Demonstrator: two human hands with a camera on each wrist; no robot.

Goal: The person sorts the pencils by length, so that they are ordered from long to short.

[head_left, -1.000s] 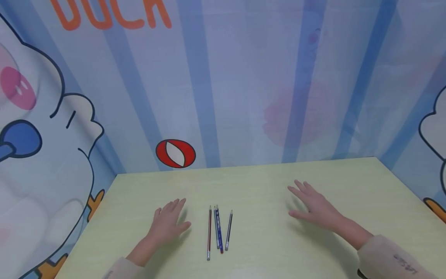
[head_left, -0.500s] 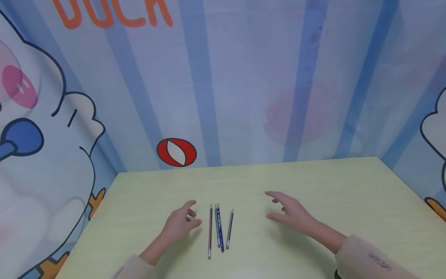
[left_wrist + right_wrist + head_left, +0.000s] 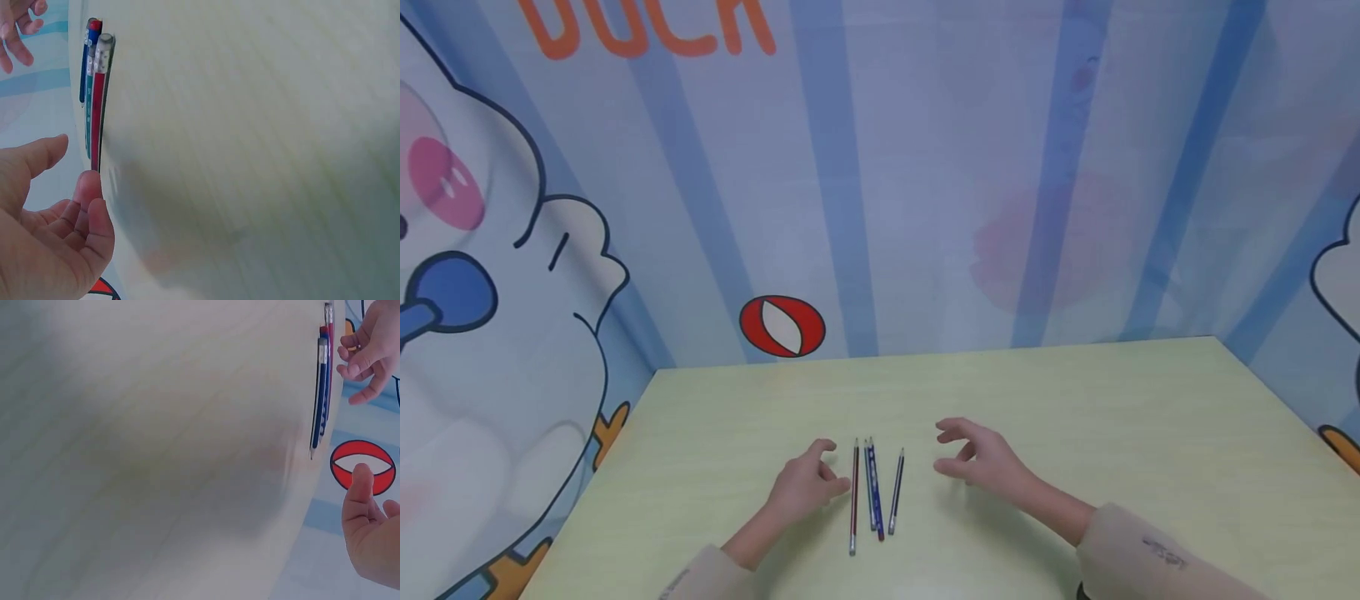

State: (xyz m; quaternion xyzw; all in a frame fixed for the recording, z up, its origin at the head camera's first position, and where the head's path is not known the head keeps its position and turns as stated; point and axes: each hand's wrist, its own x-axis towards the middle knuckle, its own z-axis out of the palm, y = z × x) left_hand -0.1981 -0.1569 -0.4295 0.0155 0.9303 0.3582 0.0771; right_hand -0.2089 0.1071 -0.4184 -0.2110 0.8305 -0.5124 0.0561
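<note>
Several pencils lie on the table in a loose row, roughly pointing away from me. The leftmost is a red and dark pencil (image 3: 853, 500); beside it a teal pencil (image 3: 872, 492) and a blue patterned pencil (image 3: 877, 496) lie close together. A dark blue pencil (image 3: 897, 493) lies a little apart on the right. My left hand (image 3: 801, 490) hovers just left of the red pencil, fingers loosely bent, holding nothing. To the right of the pencils, my right hand (image 3: 988, 462) is held over the table with thumb and fingers apart, also holding nothing.
The pale yellow table (image 3: 1075, 400) meets a blue striped backdrop (image 3: 917, 183) at its far edge. Printed on the backdrop are a red and white oval (image 3: 782, 326) and a large white cartoon figure (image 3: 482, 400) on the left.
Both hands have moved inward toward the pencils, the right one farther. Their fingers have gone from spread to loosely bent. The pencils have stayed in place.
</note>
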